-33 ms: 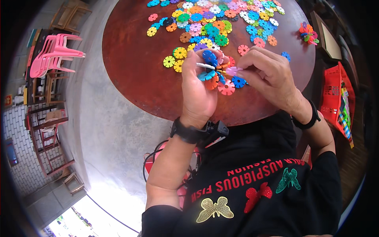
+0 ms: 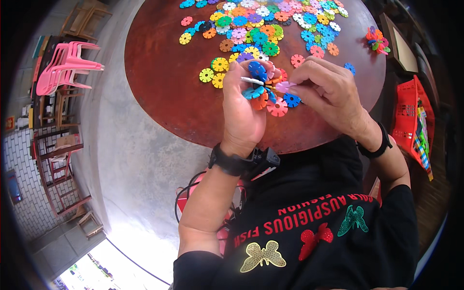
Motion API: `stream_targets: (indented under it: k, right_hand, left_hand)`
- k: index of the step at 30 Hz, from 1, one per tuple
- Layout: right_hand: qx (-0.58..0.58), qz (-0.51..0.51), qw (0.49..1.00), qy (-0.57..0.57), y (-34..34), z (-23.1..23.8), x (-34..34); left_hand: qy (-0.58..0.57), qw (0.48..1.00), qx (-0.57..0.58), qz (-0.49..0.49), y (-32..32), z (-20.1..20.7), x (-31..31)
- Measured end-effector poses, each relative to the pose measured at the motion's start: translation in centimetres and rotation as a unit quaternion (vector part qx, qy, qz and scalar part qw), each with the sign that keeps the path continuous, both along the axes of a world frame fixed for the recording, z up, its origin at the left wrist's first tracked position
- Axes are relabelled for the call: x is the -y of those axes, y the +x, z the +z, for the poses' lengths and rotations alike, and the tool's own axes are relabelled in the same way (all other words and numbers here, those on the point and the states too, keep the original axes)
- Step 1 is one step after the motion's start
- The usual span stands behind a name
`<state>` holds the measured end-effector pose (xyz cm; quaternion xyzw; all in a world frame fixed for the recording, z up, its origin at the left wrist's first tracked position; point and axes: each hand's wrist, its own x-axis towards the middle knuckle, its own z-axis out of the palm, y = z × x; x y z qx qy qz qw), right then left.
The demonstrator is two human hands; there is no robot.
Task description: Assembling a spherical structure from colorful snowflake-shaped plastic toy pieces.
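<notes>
"What was there, from the left?"
"A stack of pink chairs [image 2: 67,63]; I couldn't count them. Then the table [image 2: 159,67] curved in, with a wide bare stretch inside its left edge."
"And the discs?"
"Three yellow discs [image 2: 220,64] clumped just left of the person's left hand [image 2: 243,113]. The other loose discs [image 2: 240,21], spread toward the far side, were too many to count."
"That hand's state?"
"Curled around one cluster of slotted discs [image 2: 257,71], thumb up on its left. The cluster was over the table, near the edge by the person's body; I couldn't tell if it touched the wood."
"Which way did it point?"
"Its discs fanned out all round, so I saw no clear long axis. One white disc [image 2: 251,80] stuck out left, edge-on. One lilac disc [image 2: 281,87] reached right, pinched between the right hand's [image 2: 333,92] thumb and forefinger. Whether it was slotted in, I couldn't tell."
"Farther right?"
"One blue disc [image 2: 350,69], some bare wood, a second cluster [image 2: 377,41] by the right edge, and one red basket [image 2: 405,111] beyond."
</notes>
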<state>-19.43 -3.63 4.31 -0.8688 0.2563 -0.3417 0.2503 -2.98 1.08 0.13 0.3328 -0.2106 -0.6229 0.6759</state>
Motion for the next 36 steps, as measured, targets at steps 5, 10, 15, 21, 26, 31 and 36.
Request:
stream_targets:
  k: [5,10,15,21,26,31,36]
  right_hand:
    - [0.014,0.009,0.999,-0.029,0.4,-0.2,-0.1]
    - [0.025,0.012,0.999,-0.038,0.7,-0.5,-0.1]
    - [0.011,0.008,0.999,-0.039,0.6,-0.2,-0.2]
    - [0.001,0.018,0.999,-0.033,0.7,-0.5,-0.5]
    - [-0.002,0.003,0.999,-0.048,0.6,-0.6,-0.4]
    - [0.002,0.009,0.999,-0.038,0.8,-0.4,-0.7]
    - [-0.002,-0.001,0.998,-0.065,0.7,-0.8,-0.4]
  left_hand:
    - [-0.004,1.0,-0.011,0.006,-0.4,0.6,-0.1]
    - [-0.013,1.0,0.0,-0.004,-0.5,0.6,-0.2]
    - [0.012,0.999,-0.03,-0.004,-0.4,0.6,-0.3]
    - [0.04,0.999,-0.026,0.016,-0.4,-0.1,-0.1]
    - [0.056,0.998,-0.01,0.038,-0.4,-0.7,-0.2]
    - [0.059,0.997,-0.023,0.036,-0.3,-1.4,-0.1]
    - [0.105,0.993,-0.056,0.009,-1.3,0.0,-0.9]
